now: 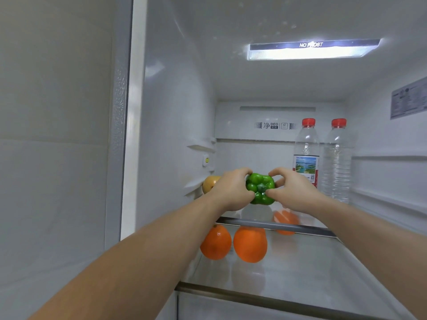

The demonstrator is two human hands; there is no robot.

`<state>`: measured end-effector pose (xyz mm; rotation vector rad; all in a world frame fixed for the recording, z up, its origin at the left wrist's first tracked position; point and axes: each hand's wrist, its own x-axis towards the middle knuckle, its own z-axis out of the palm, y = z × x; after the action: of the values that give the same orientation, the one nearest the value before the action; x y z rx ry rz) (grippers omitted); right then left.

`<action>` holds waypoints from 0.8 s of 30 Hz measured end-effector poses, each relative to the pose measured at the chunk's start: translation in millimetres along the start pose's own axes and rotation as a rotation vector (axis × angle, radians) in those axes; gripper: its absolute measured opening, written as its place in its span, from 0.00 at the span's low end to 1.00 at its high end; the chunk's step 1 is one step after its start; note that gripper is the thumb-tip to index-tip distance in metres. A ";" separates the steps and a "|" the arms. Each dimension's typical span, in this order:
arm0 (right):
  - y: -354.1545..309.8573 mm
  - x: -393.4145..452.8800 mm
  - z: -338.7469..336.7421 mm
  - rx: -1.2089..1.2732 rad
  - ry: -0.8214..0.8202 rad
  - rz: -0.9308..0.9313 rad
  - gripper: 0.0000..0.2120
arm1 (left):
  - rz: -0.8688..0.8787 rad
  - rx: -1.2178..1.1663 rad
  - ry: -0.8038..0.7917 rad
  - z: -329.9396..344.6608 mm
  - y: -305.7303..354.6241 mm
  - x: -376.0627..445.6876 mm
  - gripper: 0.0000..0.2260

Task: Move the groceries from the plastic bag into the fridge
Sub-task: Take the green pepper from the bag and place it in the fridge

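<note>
A shiny green bell pepper (pixel 260 188) is held inside the open fridge, just above the upper glass shelf (pixel 307 227). My left hand (pixel 232 189) grips its left side and my right hand (pixel 292 190) pinches its right side with curled fingers and thumb. A yellow pear-like fruit (pixel 209 182) lies behind my left hand, against the left wall. The plastic bag is out of sight.
Two clear water bottles with red caps (pixel 306 153) (pixel 337 162) stand at the back right of the upper shelf. Two oranges (pixel 216 243) (pixel 250 244) sit on the lower shelf (pixel 312 269), a third (pixel 286 221) shows through the glass. The fridge's left wall (pixel 175 125) is close.
</note>
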<state>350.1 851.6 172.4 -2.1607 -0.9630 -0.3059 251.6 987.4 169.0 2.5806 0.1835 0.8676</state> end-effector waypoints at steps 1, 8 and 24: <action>0.0 -0.1 -0.6 -0.004 0.002 -0.003 0.26 | -0.001 0.000 0.007 0.1 0.1 -0.2 0.26; 2.1 -8.2 -9.9 -0.077 0.062 -0.048 0.30 | 0.015 0.106 0.110 -4.6 6.6 -11.3 0.24; -28.6 -121.0 -45.4 -0.403 0.160 0.047 0.28 | 0.261 0.181 0.030 -27.9 9.3 -69.6 0.26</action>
<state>249.5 766.3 161.6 -2.4690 -0.8092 -0.6887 179.2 971.0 154.8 2.8043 -0.0721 1.0240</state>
